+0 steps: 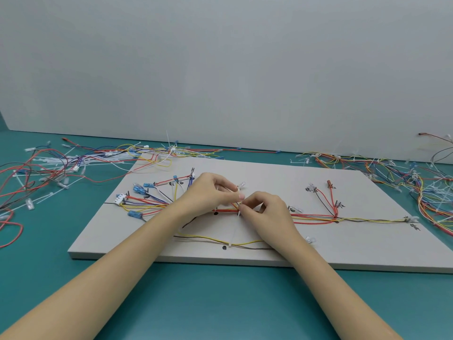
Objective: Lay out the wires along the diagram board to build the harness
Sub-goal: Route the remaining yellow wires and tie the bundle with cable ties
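Head view: both hands, left (212, 192) and right (263, 209), pinch a white cable tie (239, 212) over the board (269, 177).

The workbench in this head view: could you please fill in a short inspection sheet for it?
Surface: teal table carrying a pale diagram board.
Job's things: coloured wires laid along the board's lines; white cable tie across the middle.
Clutter: loose wire pile at left, another pile at right.
Grippers: left hand and right hand both pinch at the bundle's centre.
Cables: only the harness wires.
Surroundings: plain grey wall.
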`<state>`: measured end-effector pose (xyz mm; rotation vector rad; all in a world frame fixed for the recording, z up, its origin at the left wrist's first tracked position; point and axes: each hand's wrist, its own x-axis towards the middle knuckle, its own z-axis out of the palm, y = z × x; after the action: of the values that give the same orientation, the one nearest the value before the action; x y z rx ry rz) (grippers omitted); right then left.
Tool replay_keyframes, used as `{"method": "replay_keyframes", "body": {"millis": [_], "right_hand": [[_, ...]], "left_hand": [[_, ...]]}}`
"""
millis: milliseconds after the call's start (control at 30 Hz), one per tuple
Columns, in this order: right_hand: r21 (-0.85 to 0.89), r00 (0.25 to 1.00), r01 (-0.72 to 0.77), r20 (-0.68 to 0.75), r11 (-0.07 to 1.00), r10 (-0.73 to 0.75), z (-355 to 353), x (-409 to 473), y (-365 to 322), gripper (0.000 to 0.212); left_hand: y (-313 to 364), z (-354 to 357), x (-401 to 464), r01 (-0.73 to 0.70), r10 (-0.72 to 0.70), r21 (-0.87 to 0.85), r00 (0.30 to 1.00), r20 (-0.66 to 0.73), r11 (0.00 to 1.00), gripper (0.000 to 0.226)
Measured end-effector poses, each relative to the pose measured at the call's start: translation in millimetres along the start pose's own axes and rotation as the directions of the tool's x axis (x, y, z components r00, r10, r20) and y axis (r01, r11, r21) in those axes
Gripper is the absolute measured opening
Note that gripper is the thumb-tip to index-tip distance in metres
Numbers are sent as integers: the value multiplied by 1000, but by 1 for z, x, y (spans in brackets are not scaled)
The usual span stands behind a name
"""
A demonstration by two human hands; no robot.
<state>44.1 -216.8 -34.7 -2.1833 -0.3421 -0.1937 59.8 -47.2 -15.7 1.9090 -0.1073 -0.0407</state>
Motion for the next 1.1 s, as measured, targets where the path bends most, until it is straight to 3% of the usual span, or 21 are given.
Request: {"method": "replay_keyframes", "body": {"millis": [167, 267, 367, 467, 633, 867, 1100], "right_hand": [[12, 1000, 10, 3, 1000, -10, -2, -1, 0, 16], [-4, 1000, 8, 3, 1000, -8, -2, -1, 0, 16], [3, 1000, 9, -2, 1000, -9, -2, 0, 0, 17], [10, 1000, 5, 1, 1000, -5, -2, 0, -2, 15], [30, 1000, -15, 21, 999, 14, -6, 0, -5, 8], [-70, 999, -38, 0, 997, 39, -5, 1, -9, 15], [-89, 1000, -23, -18, 996, 21, -3, -6, -9, 18]], "left_hand": [[2, 7, 1, 94, -67, 170, 985, -161, 981, 49], [3, 9, 0, 89, -60, 204, 988, -143, 975, 44], [4, 8, -3, -43, 43, 183, 999, 1, 982, 22], [3, 10, -6, -141, 140, 200, 990, 19, 970, 15], [3, 20, -10, -246, 345, 534, 934, -93, 809, 17], [-3, 26, -8, -306, 457, 536, 872, -174, 787, 15], [2, 6, -3, -302, 424, 514, 895, -137, 803, 17]]}}
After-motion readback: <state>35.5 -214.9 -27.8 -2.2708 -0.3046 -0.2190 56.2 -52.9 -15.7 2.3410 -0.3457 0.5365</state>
